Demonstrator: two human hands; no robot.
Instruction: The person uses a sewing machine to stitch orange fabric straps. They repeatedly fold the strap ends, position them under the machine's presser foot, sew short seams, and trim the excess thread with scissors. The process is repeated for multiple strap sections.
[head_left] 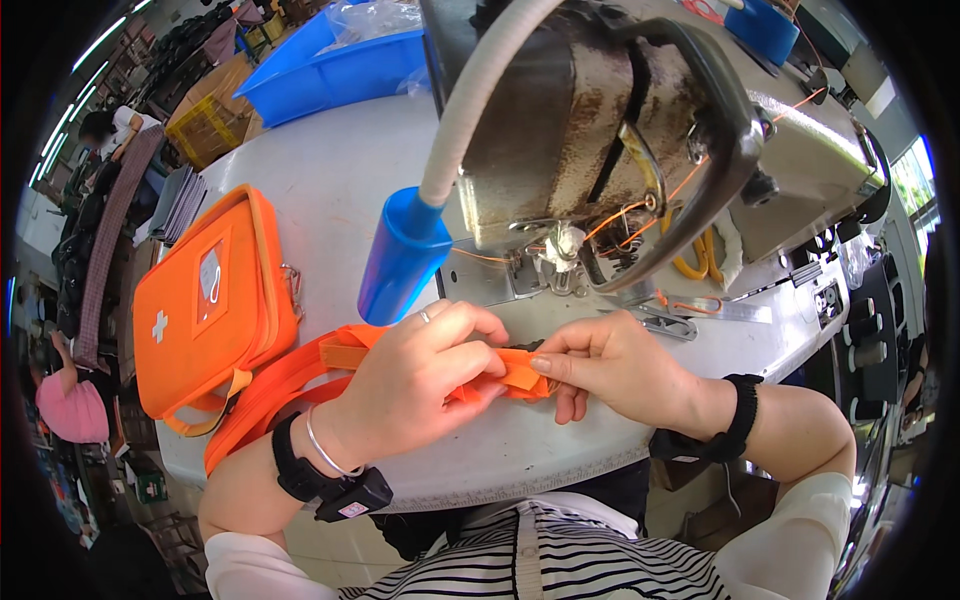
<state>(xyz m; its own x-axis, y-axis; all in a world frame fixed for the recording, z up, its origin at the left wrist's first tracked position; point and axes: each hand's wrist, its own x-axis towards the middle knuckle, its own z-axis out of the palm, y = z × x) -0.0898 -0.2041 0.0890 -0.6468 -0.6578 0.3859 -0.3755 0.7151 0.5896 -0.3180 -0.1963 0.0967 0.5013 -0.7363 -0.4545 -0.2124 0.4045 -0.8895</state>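
Note:
Between my two hands is an orange fabric piece, held just in front of the sewing machine. My left hand has its thumb and fingers closed on the left part of the piece. With thumb and forefinger, my right hand pinches its right end. Some of the fabric is hidden behind my fingers. Long orange strips of zipper or webbing run from under my left hand and forearm toward the left. On the table's left side lies a closed orange case with a white cross and a metal clip.
A lamp with a blue head hangs above my left hand. Yellow-handled scissors and a metal ruler lie right of the needle area. At the back stands a blue bin with clear plastic bags. Other people are at far left.

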